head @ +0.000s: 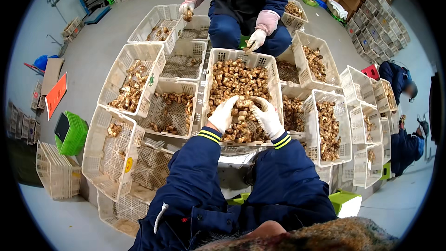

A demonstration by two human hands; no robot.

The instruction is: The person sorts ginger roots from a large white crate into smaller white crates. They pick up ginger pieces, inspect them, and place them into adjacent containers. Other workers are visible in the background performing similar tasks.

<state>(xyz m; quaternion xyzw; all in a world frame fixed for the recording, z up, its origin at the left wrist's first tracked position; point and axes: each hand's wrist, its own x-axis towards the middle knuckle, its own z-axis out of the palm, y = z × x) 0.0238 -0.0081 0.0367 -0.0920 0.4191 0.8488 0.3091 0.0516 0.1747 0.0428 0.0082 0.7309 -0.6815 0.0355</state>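
Brown mushrooms (240,76) fill much of a white perforated plastic crate (277,76) in front of me. Over its near half are both my hands, in white gloves. My left hand (224,114) has its fingertips at one end of a pale-stemmed mushroom (245,104). At that mushroom's other end are the fingers of my right hand (267,115); how firmly each hand grips cannot be made out. Further mushrooms lie just under my fingers. Across the crate sits a co-worker in dark blue clothing, with a mushroom (188,15) in one gloved hand and the other hand at the crate's far rim.
Crates with mushrooms flank the central one, such as a left crate (104,76) and a right crate (348,129). A crate (90,153) with few mushrooms stands lower left. Green stacked containers (78,134) are beyond it. Two other people work at the far right.
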